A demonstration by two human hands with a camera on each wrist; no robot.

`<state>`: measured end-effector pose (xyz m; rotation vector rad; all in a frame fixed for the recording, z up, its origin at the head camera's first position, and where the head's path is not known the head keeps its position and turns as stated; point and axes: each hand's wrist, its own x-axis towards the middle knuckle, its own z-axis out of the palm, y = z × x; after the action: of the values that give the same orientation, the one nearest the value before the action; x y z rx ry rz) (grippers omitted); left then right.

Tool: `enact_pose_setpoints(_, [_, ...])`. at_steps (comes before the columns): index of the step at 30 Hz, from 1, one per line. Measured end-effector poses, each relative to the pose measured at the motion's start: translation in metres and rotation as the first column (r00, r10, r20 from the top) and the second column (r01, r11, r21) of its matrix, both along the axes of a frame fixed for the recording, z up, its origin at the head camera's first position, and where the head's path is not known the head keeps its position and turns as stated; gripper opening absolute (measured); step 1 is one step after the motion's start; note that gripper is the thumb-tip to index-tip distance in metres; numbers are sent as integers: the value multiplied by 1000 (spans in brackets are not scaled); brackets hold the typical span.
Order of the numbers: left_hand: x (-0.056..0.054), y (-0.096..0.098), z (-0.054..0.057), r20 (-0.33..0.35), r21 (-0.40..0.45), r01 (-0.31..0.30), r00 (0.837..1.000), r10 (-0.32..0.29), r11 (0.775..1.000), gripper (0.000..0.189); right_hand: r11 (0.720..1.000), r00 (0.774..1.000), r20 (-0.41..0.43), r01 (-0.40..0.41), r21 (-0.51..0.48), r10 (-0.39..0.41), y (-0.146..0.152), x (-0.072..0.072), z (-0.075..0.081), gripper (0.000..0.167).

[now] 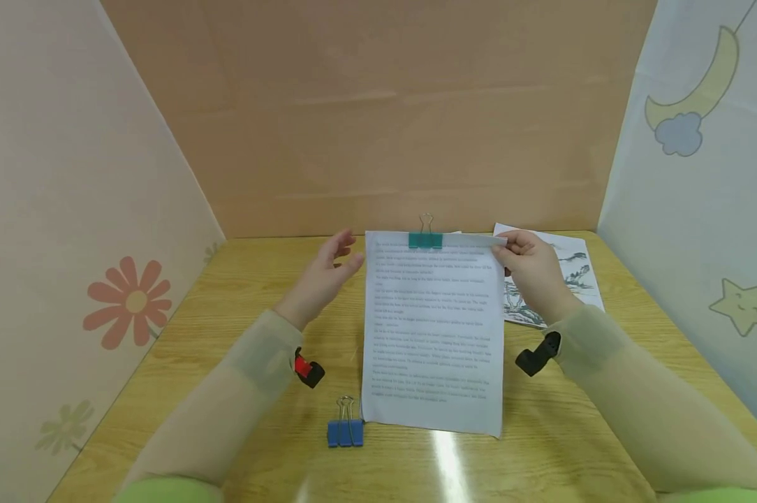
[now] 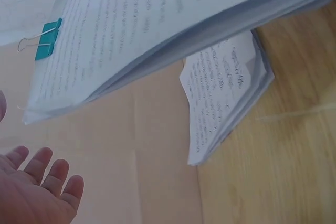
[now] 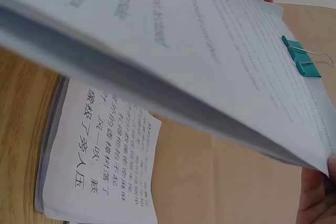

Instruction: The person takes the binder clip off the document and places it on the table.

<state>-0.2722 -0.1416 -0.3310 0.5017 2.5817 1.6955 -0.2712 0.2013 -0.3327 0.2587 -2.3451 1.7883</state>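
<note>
A sheaf of printed paper (image 1: 435, 328) is held upright above the table, its text side facing me. A teal binder clip (image 1: 425, 240) is clamped on the middle of its top edge, wire handles pointing up. My right hand (image 1: 535, 269) pinches the top right corner between thumb and fingers. Beside the top left corner is my left hand (image 1: 325, 276), fingers spread loosely and holding nothing. The left wrist view shows those fingers apart from the paper edge. Seen from below in the right wrist view, the sheaf's loose bottom edge fans out in several layers.
A blue binder clip (image 1: 345, 433) stands on the wooden table near the sheaf's lower left corner. Behind the sheaf lies another paper stack (image 3: 94, 150) with Chinese text. A sheet with an ink drawing (image 1: 579, 272) lies at the right. A brown board (image 1: 385, 126) closes off the back.
</note>
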Motion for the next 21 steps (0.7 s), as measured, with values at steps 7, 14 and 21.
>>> enact_pose_setpoints(7, [-3,30,23,-182,-263,-34,983,-15,964,71,999,1000,-6,-8,-38,8,1,10,-4,25])
enact_pose_setpoints(14, [-2,58,38,-340,-503,-125,938,-63,855,72,995,1000,-6,-31,-90,31,-4,17,-9,21])
enact_pose_setpoints(21, [-1,72,42,-323,-550,-134,944,-62,824,75,993,999,-10,-52,-105,51,-9,21,-12,19])
